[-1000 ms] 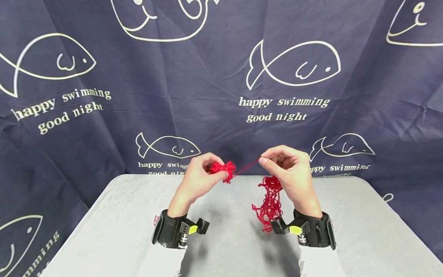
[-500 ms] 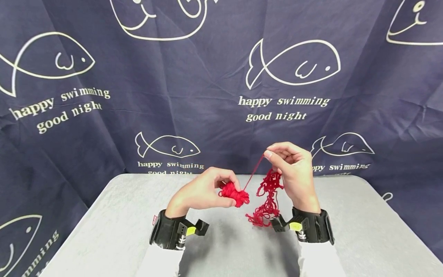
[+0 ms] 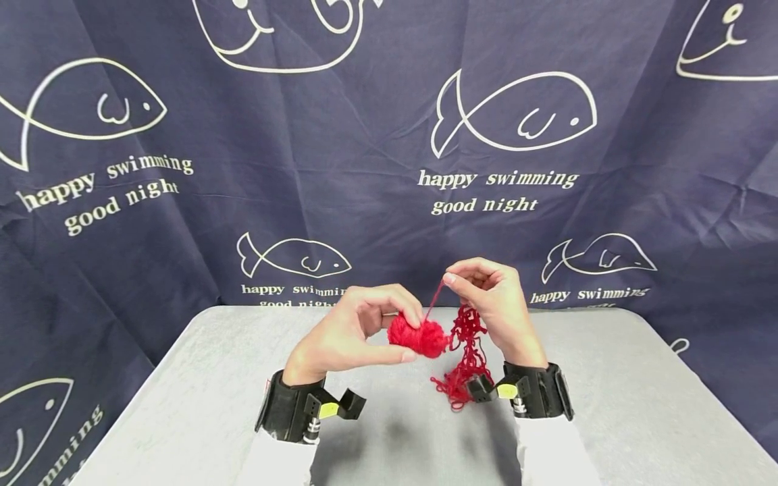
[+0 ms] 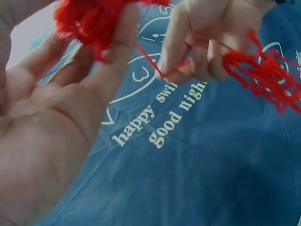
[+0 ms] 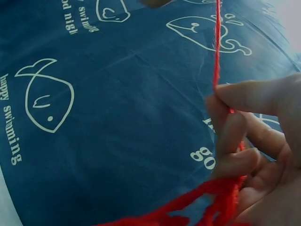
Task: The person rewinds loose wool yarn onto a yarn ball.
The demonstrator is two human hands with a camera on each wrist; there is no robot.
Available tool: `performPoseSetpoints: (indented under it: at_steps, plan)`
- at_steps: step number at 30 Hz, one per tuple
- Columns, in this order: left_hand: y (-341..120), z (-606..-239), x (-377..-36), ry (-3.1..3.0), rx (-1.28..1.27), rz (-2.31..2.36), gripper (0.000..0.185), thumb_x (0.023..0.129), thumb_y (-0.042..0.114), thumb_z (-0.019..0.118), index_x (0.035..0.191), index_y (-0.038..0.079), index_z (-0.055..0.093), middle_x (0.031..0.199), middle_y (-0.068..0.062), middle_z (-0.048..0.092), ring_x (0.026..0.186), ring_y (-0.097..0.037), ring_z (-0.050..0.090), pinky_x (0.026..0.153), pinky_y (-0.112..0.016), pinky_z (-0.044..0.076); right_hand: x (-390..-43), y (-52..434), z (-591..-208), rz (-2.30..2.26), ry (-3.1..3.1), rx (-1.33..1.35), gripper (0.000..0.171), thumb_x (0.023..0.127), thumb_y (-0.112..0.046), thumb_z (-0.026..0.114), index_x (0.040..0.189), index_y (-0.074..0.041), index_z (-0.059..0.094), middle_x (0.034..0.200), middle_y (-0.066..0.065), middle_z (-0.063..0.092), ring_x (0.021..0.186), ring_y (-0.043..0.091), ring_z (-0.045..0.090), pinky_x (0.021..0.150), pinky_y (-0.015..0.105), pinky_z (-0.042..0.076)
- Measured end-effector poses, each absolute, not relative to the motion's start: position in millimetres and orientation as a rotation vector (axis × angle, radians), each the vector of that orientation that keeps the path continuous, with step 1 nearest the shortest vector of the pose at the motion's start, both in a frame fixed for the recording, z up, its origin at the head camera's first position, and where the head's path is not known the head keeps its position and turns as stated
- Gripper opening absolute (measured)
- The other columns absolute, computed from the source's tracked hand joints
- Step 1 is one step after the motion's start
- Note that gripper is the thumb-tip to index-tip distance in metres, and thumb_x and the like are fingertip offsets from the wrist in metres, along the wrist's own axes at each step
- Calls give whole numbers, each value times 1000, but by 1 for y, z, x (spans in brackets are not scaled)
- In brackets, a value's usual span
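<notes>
My left hand (image 3: pixel 365 331) grips a small red yarn ball (image 3: pixel 418 335) between thumb and fingers, above the grey table (image 3: pixel 182 405). In the left wrist view the yarn ball (image 4: pixel 94 21) sits at my fingertips. My right hand (image 3: pixel 486 297) pinches a taut red strand (image 3: pixel 433 304) that runs down to the ball, and a loose red yarn tangle (image 3: pixel 464 364) hangs from the same hand toward the table. The right wrist view shows the strand (image 5: pixel 217 42) pinched between thumb and fingertip, with the tangle (image 5: pixel 207 207) below.
A dark blue cloth backdrop (image 3: pixel 389 148) printed with white fish and words hangs behind the table. Black wrist cameras (image 3: pixel 304 410) sit on both forearms. The table's edges fall away at the left and right.
My left hand has turned and lifted the ball slightly toward the right hand. The right hand has moved left and lower, so the strand between them is shorter.
</notes>
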State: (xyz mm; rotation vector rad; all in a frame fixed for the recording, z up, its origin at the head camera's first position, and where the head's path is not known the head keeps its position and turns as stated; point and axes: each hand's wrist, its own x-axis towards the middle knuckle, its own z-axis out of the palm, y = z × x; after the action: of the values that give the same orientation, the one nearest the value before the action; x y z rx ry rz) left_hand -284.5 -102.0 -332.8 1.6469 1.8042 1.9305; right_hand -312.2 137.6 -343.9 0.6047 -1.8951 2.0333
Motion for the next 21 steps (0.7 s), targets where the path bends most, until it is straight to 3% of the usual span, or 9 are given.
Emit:
performPoseSetpoints:
  at_steps: [4, 10, 14, 17, 21]
  plan:
    - [-101, -332, -284, 1751, 1579, 2275, 33, 74, -15, 80, 100, 1, 67, 105, -10, 67, 94, -23, 65, 77, -25, 56, -314, 137, -346, 1962, -2035, 657, 13, 87, -1, 78, 97, 6, 73, 79, 2, 71, 61, 11, 54, 53, 22, 45]
    - [-98, -331, -289, 1700, 1303, 2806, 39, 72, -17, 78, 100, 10, 73, 99, -4, 72, 87, -17, 67, 77, -23, 58, -311, 135, -346, 1835, -2198, 767, 9, 86, -4, 79, 94, -2, 75, 74, 3, 66, 58, 11, 48, 51, 22, 39]
    - [-96, -330, -292, 1740, 1073, 3026, 41, 71, -24, 72, 99, 6, 74, 98, -8, 72, 84, -19, 68, 77, -27, 60, -307, 134, -343, 1727, -2277, 852, 7, 86, -4, 79, 92, -7, 76, 73, 5, 66, 57, 13, 48, 49, 23, 38]
    - [-96, -330, -294, 1906, 936, 3080, 33, 73, -22, 75, 100, -4, 72, 96, -9, 72, 84, -19, 69, 77, -29, 60, -303, 133, -341, 1661, -2306, 897, 8, 85, -4, 79, 90, -10, 76, 73, 5, 66, 57, 14, 52, 50, 23, 40]
    - [-96, -334, -299, 2295, 936, 2963, 34, 73, -16, 80, 105, -10, 69, 96, -14, 71, 80, -18, 69, 75, -26, 59, -298, 133, -337, 1609, -2303, 928, 9, 85, -4, 80, 89, -12, 76, 73, 5, 66, 58, 16, 54, 50, 24, 43]
